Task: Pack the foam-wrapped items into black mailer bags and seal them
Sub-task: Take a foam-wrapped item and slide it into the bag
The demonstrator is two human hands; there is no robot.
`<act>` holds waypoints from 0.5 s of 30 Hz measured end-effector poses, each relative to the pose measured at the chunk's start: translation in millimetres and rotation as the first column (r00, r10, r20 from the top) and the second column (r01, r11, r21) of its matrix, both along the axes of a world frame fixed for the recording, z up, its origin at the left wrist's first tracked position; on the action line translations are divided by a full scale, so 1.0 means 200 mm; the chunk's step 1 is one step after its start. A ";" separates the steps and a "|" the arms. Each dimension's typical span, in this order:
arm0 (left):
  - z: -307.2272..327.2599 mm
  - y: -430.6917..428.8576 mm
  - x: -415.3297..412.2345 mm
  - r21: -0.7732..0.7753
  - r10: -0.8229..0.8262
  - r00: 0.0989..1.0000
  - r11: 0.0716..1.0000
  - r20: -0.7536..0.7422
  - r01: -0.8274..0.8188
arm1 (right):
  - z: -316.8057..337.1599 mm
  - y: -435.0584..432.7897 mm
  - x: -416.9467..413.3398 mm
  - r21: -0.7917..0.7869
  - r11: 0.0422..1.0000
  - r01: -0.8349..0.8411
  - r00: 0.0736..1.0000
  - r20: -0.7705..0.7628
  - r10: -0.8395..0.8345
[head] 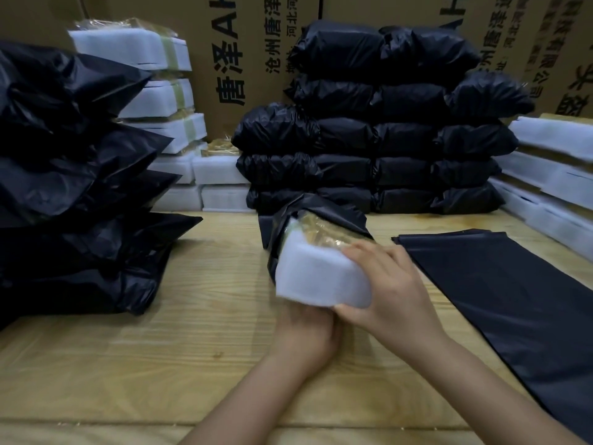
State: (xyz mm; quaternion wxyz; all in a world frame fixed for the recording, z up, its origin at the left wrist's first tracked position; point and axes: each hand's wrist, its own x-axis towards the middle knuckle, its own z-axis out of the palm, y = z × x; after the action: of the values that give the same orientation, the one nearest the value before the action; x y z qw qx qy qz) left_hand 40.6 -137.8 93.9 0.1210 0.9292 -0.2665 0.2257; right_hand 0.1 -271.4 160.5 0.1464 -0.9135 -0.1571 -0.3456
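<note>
A white foam-wrapped item with a clear taped top sticks halfway out of a black mailer bag in the middle of the wooden table. My right hand grips the item's near right corner from above. Under the item's near end sits my left hand, partly hidden by the foam; it seems to hold the item from below. The bag's far end lies against a stack of packed bags.
Packed black bags are stacked at the back centre and at the left. Foam-wrapped items stand piled at the back left and far right. Flat empty mailer bags lie right of my hands. Cardboard boxes form the back wall.
</note>
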 end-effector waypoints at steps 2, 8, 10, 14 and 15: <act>-0.03 -0.03 0.03 0.009 0.027 0.973 1.000 -0.228 -0.025 | -0.05 0.05 -0.02 -0.101 0.994 0.033 0.999 0.021 -0.031; -0.05 -0.04 0.01 0.141 -0.099 0.851 0.970 -0.516 0.198 | -0.16 0.09 0.00 -0.281 0.959 0.049 0.998 -0.024 -0.058; -0.05 -0.03 -0.03 0.190 -0.008 0.828 0.972 -0.561 0.138 | -0.15 0.10 0.03 -0.284 0.957 0.061 0.987 -0.128 -0.100; -0.07 -0.02 -0.05 0.204 0.050 0.872 0.977 -0.488 0.058 | -0.11 0.09 0.10 -0.228 0.974 0.010 0.948 -0.307 -0.082; -0.08 -0.02 -0.04 0.176 0.036 0.870 0.983 -0.492 0.059 | -0.08 0.08 0.11 -0.168 0.986 -0.016 0.953 -0.301 -0.036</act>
State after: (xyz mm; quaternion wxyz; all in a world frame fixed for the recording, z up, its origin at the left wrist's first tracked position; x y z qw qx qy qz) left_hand 31.9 -142.4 78.4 0.0994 0.9615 -0.2522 -0.0452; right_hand 22.6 -254.6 145.3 0.0894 -0.9656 -0.1567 -0.1875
